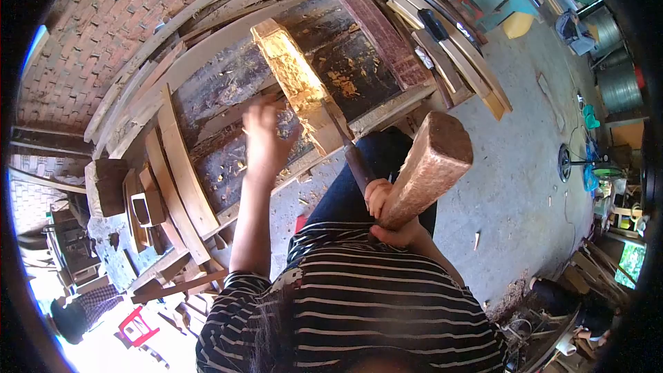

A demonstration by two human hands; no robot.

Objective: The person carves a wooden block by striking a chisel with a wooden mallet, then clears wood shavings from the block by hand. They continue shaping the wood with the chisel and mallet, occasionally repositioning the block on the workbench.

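Observation:
A pale timber piece point(290, 72) with a rough, chipped hollow lies across the dark workbench. My right hand point(387, 211) is closed around the dark handle of a chisel point(356, 163) and also against a thick wooden mallet point(434, 162), which tilts up toward the right. The chisel's blade reaches to the near part of the carved timber; whether its tip touches is hard to tell. My left hand point(264, 128), slightly blurred, is raised over the bench left of the timber, fingers apart and holding nothing.
Wood chips point(342, 83) are scattered over the bench point(228, 90). A reddish plank point(387, 38) lies to the right, near stacked boards point(459, 48). Curved planks point(183, 166) stand at the left. A person point(83, 311) is at the lower left, beside a red stool point(137, 328).

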